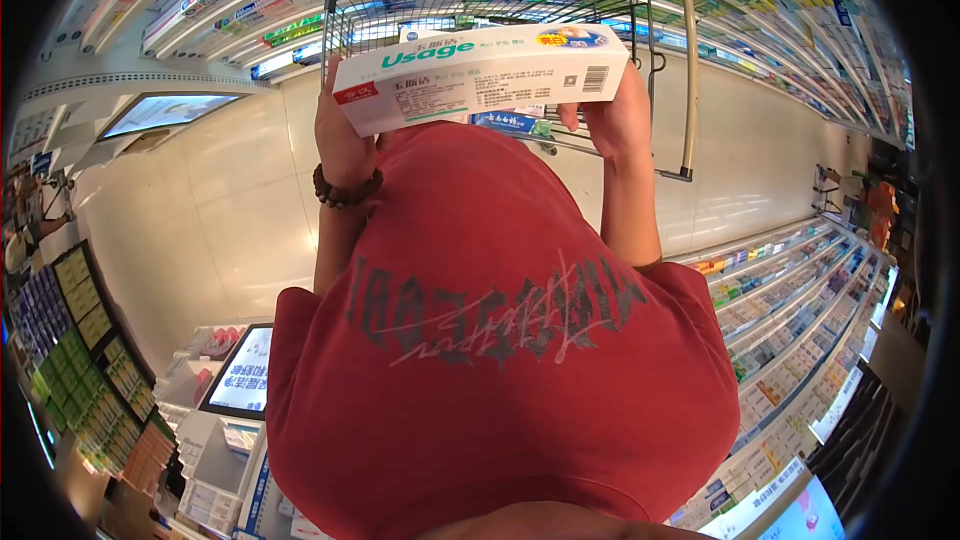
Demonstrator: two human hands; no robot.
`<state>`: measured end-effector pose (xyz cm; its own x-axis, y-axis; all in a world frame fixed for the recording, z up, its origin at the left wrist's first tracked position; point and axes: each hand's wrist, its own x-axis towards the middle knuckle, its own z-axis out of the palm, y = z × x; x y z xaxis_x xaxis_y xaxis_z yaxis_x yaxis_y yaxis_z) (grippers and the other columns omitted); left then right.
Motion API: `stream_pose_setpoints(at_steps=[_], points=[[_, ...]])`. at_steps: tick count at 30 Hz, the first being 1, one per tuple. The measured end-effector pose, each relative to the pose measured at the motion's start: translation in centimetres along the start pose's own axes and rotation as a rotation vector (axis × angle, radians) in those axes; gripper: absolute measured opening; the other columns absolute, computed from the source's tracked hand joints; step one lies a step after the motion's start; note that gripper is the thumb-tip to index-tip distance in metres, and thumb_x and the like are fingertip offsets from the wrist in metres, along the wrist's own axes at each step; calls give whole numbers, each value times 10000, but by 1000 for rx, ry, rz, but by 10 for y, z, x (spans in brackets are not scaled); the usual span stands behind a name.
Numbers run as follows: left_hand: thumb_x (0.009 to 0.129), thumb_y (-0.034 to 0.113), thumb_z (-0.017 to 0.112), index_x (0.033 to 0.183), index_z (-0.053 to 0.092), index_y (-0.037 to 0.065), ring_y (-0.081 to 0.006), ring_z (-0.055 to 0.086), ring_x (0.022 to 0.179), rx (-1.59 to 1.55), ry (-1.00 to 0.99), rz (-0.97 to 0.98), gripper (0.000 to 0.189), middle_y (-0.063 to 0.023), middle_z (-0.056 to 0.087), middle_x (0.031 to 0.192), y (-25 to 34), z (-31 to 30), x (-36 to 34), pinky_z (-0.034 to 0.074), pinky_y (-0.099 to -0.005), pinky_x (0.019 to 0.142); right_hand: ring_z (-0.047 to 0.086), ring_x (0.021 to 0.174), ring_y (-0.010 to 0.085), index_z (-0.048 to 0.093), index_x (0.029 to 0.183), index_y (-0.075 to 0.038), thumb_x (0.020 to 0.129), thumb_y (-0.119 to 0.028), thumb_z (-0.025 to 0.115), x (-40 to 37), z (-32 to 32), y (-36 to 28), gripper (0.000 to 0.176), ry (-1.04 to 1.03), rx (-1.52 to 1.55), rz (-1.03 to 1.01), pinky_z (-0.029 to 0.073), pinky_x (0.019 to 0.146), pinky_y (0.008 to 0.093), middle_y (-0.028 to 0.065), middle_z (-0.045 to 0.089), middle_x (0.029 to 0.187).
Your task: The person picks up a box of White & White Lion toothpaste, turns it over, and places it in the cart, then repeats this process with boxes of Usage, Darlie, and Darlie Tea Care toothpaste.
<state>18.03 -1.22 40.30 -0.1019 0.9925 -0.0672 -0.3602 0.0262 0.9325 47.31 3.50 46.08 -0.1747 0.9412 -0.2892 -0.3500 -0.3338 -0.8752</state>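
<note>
Both my hands hold a long white toothpaste box (480, 75) with green "Usage" lettering and a barcode, level in front of my chest. My left hand (338, 135) grips its left end; a brown bead bracelet (347, 190) circles that wrist. At the box's right end my right hand (612, 115) has its fingers wrapped behind the carton. My red printed T-shirt (490, 340) fills the lower middle of the view.
A wire shopping cart (500, 0) with a tan handle (689, 80) stands just beyond the box, a blue package inside it. Shelves of boxed goods line the top and right (790, 300). A display screen (240, 372) stands at lower left. Pale floor tiles (220, 200) spread to the left.
</note>
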Motion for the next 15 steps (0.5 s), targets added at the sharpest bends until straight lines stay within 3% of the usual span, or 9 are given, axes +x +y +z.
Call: stream_pose_setpoints(at_steps=[6, 9, 11, 15], points=[[1072, 337, 237, 1159, 512, -62, -93, 366, 391, 0, -33, 45, 493, -164, 659, 949, 28, 30, -6, 283, -231, 338, 494, 393, 203, 588, 1035, 65, 1009, -278, 361, -6, 2, 1, 412, 50, -2, -31, 379, 341, 300, 165, 615, 663], [1073, 358, 219, 1164, 546, -87, -83, 362, 375, 36, 14, 87, 560, -119, 601, 795, 25, 33, -7, 280, -222, 343, 481, 376, 202, 585, 1021, 60, 1007, -253, 362, -6, -1, 3, 384, -20, 22, -52, 365, 328, 289, 165, 611, 657], [1073, 326, 237, 1188, 533, -90, -83, 373, 379, 135, 23, 157, 524, -104, 591, 758, 23, 31, -10, 289, -224, 349, 487, 374, 195, 585, 1014, 30, 1046, -336, 337, -9, 3, 5, 443, 37, 7, -55, 361, 325, 283, 144, 606, 644], [1072, 264, 273, 1236, 508, -95, -82, 396, 388, 519, -8, 433, 459, -73, 570, 685, 20, 21, -12, 308, -227, 361, 485, 368, 193, 588, 1010, 13, 1065, -414, 319, -11, 9, 6, 508, 92, 55, -30, 360, 322, 279, 130, 608, 646]])
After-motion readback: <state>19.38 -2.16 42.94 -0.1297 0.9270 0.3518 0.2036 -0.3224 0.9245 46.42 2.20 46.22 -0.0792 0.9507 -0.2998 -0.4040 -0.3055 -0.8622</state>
